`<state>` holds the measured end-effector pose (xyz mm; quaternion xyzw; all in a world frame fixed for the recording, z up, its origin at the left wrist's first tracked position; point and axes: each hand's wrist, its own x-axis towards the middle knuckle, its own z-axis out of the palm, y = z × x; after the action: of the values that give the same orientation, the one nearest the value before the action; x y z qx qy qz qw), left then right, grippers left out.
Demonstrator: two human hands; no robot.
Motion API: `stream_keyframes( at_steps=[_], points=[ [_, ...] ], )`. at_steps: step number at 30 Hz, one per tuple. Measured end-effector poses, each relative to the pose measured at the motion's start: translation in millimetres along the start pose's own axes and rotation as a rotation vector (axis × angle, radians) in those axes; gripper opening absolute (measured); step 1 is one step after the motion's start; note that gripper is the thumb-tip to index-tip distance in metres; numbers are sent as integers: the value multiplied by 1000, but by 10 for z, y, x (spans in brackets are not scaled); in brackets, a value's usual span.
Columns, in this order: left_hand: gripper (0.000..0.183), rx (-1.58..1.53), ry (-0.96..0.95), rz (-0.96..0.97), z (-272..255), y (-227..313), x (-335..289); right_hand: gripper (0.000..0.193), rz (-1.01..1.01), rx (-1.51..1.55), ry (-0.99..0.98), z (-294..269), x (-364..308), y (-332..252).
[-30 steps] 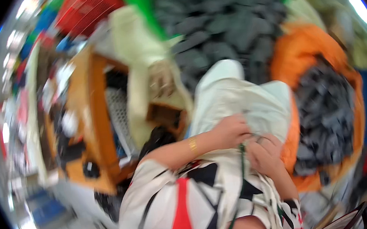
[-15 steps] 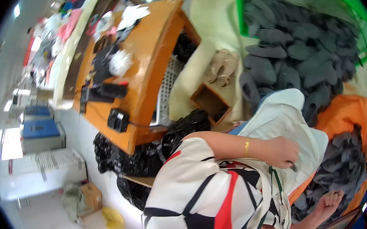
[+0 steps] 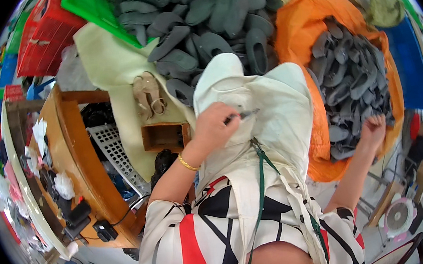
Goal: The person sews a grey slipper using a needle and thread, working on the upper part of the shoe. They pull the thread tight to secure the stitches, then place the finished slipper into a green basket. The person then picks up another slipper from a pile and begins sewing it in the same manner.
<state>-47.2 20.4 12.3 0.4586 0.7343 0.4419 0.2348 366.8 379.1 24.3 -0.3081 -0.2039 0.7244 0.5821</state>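
Observation:
My left hand (image 3: 215,125) is closed around a small dark tool with a pointed grey tip (image 3: 244,114). It hovers above the white apron (image 3: 282,99) spread over my lap, the tip aimed to the right. My right hand (image 3: 374,130) has its fingers curled, at the right inner side of an orange sack (image 3: 295,27). Many dark grey slip-on shoes (image 3: 351,80) fill that sack, close beside the hand. Whether those fingers hold anything cannot be made out. A larger heap of the same grey shoes (image 3: 210,15) lies just beyond my knees.
To the left stand a wooden table (image 3: 86,179) and a white perforated crate (image 3: 116,151). A small wooden box (image 3: 160,137) and beige sandals (image 3: 148,97) sit near my left knee. Farther off are a red crate (image 3: 47,38) and, at right, a fan (image 3: 399,215).
The view has swung to the right, bringing the orange sack and my lap toward the middle. My left hand still has the small dark tool; my right hand remains by the sack.

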Motion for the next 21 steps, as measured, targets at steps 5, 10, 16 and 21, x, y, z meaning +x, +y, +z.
stream_keyframes(
  at_steps=[5,10,16,21],
  points=[
    [8,-321,-14,-167,65,114,90,14,26,-765,-158,1118,-964,1288],
    [11,-374,-110,-105,211,126,186,14,43,-1167,-908,1508,-1514,2015],
    [12,-550,-103,-96,55,-3,253,9,591,-865,-664,1451,-1280,2159],
    [15,-697,474,-592,-103,-1393,364,11,475,-770,-407,1217,-1017,2127]
  ],
)
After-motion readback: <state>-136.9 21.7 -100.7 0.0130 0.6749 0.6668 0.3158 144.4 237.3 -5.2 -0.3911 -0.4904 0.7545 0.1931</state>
